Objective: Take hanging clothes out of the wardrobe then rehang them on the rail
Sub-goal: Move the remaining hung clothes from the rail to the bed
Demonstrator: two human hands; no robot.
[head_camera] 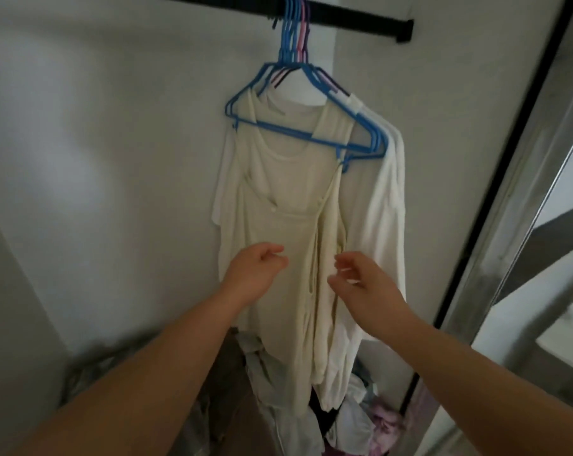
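White wardrobe walls, black rail (344, 19) across the top, mirrored door (525, 192) at right, loose heap of clothes (278, 390) on the floor. Cream garments (278, 225) hung bunched on blue and pink hangers (298, 77), all crowded at one spot on the rail. Risk: thin straps on the front piece looked ready to slip off its hanger if tugged from below; tangled hooks could drag neighbours down. Left hand (255, 274) and right hand (364, 281) were raised in front of the fabric, fingers loosely curled, gripping nothing; contact unclear.
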